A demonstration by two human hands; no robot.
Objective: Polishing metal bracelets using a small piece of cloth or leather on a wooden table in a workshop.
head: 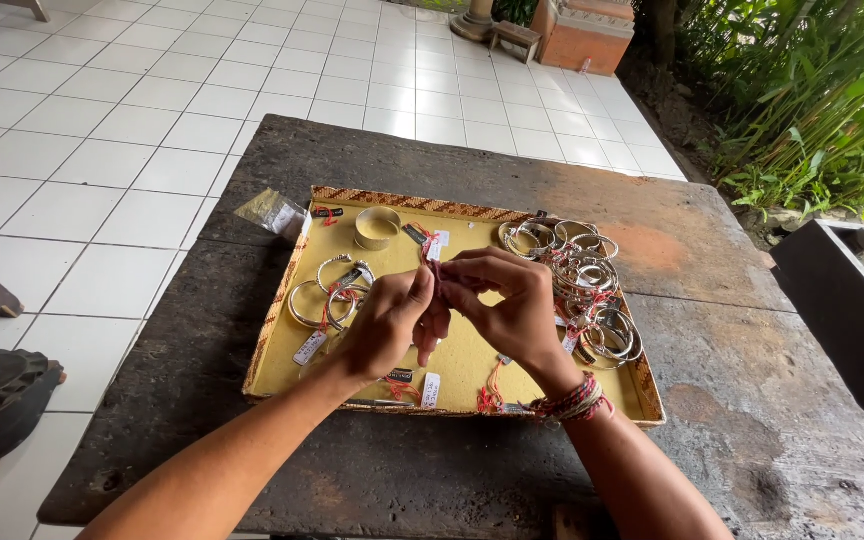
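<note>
**Two hands pinch a red string over the yellow tray**

Both hands meet above the middle of the tray, and between them runs a thin red string (436,272) with a small white tag (435,247) hanging off its upper end. The left hand (387,322) is curled, thumb and forefinger pressed together on the string. The right hand (510,305) comes in from the other side, fingertips closed narrowly on the same string, a bundle of red woven bracelets (574,402) around its wrist.

Below them lies the tray (277,335), shallow, yellow inside, with a woven patterned rim. On its left part rest a few thin silver bangles (320,300) tied with red string and white tags. Near the far rim sits one wide silver cuff (377,227), standing apart. Along the right side a crowded pile of silver bangles (582,290) overlaps, red strings threaded through. Loose tags (431,388) lie near the front rim.

The tray sits on a dark, worn stone table (732,400). A small clear plastic bag (272,212) lies just beside the tray's far left corner. Around it, white floor tiles (102,160); green plants (812,110) at far right.
</note>
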